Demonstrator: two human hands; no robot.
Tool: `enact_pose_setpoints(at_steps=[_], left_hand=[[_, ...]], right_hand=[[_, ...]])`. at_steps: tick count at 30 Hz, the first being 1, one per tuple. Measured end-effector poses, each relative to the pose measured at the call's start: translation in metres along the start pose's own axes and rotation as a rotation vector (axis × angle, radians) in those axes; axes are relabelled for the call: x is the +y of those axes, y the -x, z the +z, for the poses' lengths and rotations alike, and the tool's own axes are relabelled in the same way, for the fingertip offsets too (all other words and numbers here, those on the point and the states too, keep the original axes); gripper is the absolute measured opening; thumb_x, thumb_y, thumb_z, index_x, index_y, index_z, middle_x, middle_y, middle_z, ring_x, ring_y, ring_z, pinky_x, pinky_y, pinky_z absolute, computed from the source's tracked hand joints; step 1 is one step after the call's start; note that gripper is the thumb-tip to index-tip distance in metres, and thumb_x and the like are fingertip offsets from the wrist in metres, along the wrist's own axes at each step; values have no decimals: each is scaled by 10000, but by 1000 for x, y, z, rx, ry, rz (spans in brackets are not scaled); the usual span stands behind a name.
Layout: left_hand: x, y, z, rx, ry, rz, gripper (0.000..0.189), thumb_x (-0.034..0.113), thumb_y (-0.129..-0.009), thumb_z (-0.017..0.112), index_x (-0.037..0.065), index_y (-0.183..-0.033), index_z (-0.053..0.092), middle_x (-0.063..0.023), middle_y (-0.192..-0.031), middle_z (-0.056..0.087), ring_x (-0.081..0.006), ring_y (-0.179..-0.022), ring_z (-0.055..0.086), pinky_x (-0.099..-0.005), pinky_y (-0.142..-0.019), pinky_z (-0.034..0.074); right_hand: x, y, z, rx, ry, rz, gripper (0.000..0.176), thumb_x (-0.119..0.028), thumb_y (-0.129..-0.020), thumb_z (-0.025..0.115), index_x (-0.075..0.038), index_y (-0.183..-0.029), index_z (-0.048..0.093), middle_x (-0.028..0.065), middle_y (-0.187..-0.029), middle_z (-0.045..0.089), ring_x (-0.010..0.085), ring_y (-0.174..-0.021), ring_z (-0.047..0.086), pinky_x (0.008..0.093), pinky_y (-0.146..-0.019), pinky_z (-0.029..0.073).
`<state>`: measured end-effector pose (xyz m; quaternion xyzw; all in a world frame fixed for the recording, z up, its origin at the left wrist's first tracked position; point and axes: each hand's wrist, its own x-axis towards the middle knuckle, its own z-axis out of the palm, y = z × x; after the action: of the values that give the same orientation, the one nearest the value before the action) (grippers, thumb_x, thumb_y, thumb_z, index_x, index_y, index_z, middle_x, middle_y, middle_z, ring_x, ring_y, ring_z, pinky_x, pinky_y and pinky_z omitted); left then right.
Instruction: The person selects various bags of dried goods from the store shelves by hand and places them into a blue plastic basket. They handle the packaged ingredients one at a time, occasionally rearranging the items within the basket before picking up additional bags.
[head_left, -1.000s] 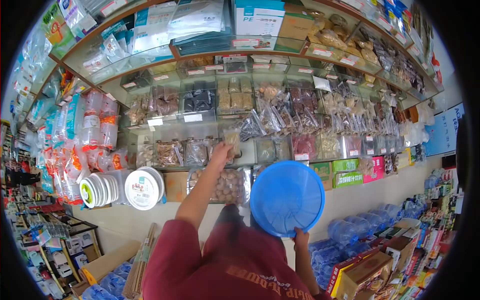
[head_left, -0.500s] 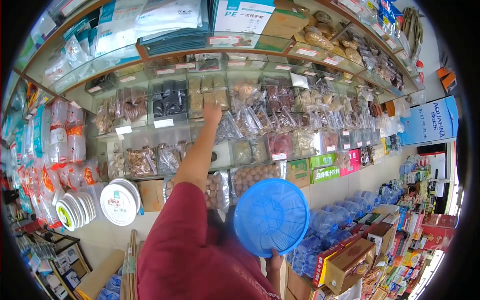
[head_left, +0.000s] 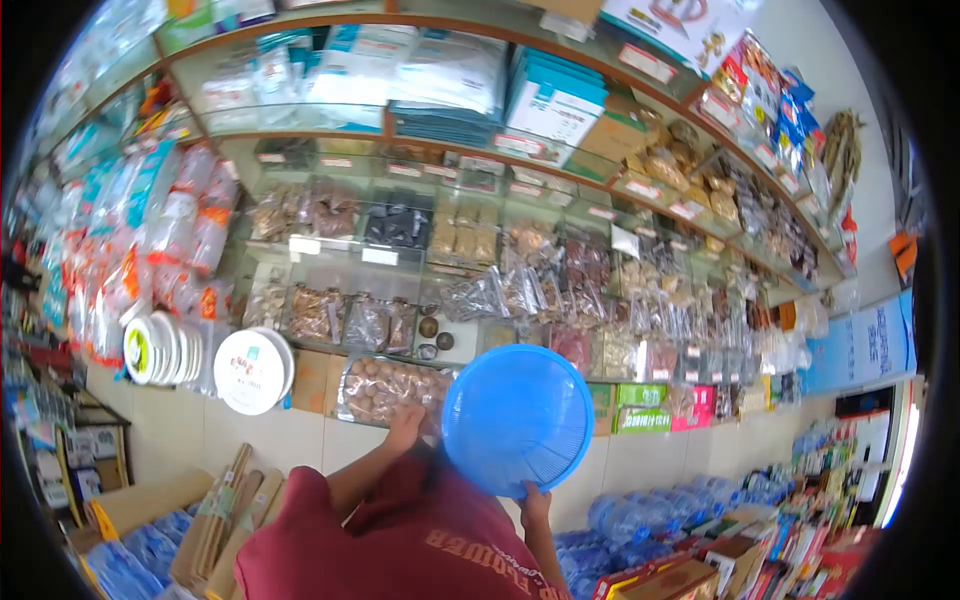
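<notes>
Head view: round blue slotted basket [head_left: 517, 417], R hand [head_left: 534, 497] pinching lower rim; L hand [head_left: 405, 430] maybe curled, can't tell.

Two hands show. One blue basket [head_left: 517, 420] is gripped by the right hand [head_left: 535, 503]. One bag of brown balls [head_left: 385, 388] sits just above the left hand [head_left: 405, 430]. Two stacks of white plates [head_left: 255, 370] lie farther to its left.

The blue basket [head_left: 517, 420] screens the shelves [head_left: 380, 257] at near right; left of it, open air reaches the bag of brown nuts [head_left: 378, 388].
</notes>
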<state>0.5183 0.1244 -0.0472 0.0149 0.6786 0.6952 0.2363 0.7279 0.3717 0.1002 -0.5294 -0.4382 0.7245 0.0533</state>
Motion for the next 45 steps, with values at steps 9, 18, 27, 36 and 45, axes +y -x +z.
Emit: enact_pose_setpoints(at_steps=[9, 18, 27, 36, 45], left_hand=[[131, 37, -6, 480, -424, 87, 333, 170, -783, 620, 1, -1047, 509, -190, -937, 588, -313, -881, 590, -395, -772, 457], [84, 177, -28, 747, -465, -126, 278, 87, -751, 602, 7, -983, 471, -195, -883, 624, -295, -807, 636, -378, -693, 496], [32, 204, -29, 921, -240, -29, 279, -31, -745, 603, 7, -968, 439, -101, -844, 562, -165, -751, 589, -294, -647, 490], [77, 119, -89, 882, -328, -8, 273, 21, -733, 611, -11, -971, 481, -143, -846, 598, -214, -755, 611, -331, -684, 497], [97, 65, -165, 765, -447, -130, 359, 141, -705, 651, -28, -994, 522, -197, -869, 621, -325, -831, 616, -405, -736, 479]], right_hand=[[-18, -50, 28, -373, 409, 53, 280, -124, -780, 632, -2, -1025, 573, 97, -940, 625, 208, -771, 627, 325, -620, 531], [9, -79, 56, -635, 738, -11, 241, -135, -801, 583, -5, -1000, 622, 121, -867, 651, 215, -755, 640, 335, -626, 522], [15, -87, 102, -592, 928, -437, 275, -221, -758, 559, -16, -915, 653, 191, -825, 654, 309, -770, 646, 397, -704, 488], [31, -102, 150, -473, 918, -515, 290, -246, -785, 596, -41, -984, 644, 168, -894, 662, 284, -841, 641, 384, -756, 480], [37, -96, 194, -373, 960, -588, 369, -248, -751, 677, -16, -1030, 607, 138, -914, 648, 250, -821, 632, 365, -743, 488]])
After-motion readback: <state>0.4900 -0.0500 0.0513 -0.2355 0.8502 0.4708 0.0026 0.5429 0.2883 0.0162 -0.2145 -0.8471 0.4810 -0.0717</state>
